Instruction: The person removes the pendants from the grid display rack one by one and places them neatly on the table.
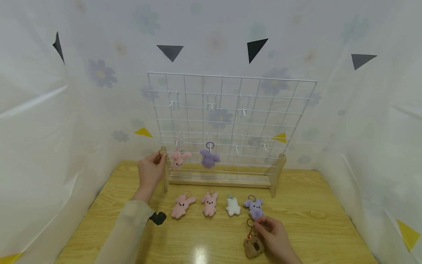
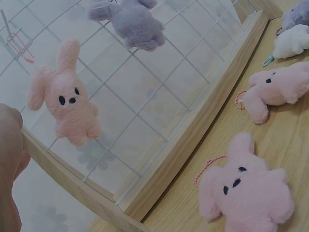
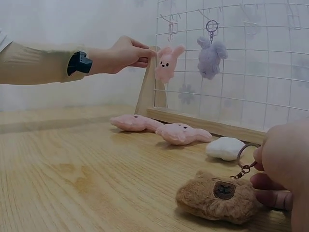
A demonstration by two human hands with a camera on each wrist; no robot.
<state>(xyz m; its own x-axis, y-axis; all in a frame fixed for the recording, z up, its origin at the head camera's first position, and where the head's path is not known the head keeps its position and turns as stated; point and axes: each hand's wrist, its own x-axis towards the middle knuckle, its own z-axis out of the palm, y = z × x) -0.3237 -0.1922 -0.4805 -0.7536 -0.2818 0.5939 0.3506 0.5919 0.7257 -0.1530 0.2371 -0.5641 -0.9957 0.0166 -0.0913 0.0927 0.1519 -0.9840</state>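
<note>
My left hand (image 1: pixel 151 170) pinches the top of the wooden side post (image 1: pixel 166 179) at the left of the white wire grid rack (image 1: pixel 230 126). My right hand (image 1: pixel 273 234) pinches the metal ring (image 3: pixel 247 155) of a brown plush keychain (image 3: pixel 215 197); its furry body lies on the table. Just beyond those fingertips is a purple plush keychain (image 1: pixel 254 209). Left of it lie a white plush (image 1: pixel 233 206) and two pink bunny plushes, one in the middle (image 1: pixel 209 204) and one farther left (image 1: pixel 182 206). On the rack's lower hooks hang a pink bunny (image 2: pixel 72 104) and a purple plush (image 3: pixel 211 59).
Bare white hooks (image 1: pixel 211 106) sit higher on the grid, with others at its lower right. The rack's wooden base (image 1: pixel 219 182) runs along the back of the wooden table (image 1: pixel 204 242). Pale flowered sheeting (image 1: pixel 211 33) with black and yellow triangles encloses the table.
</note>
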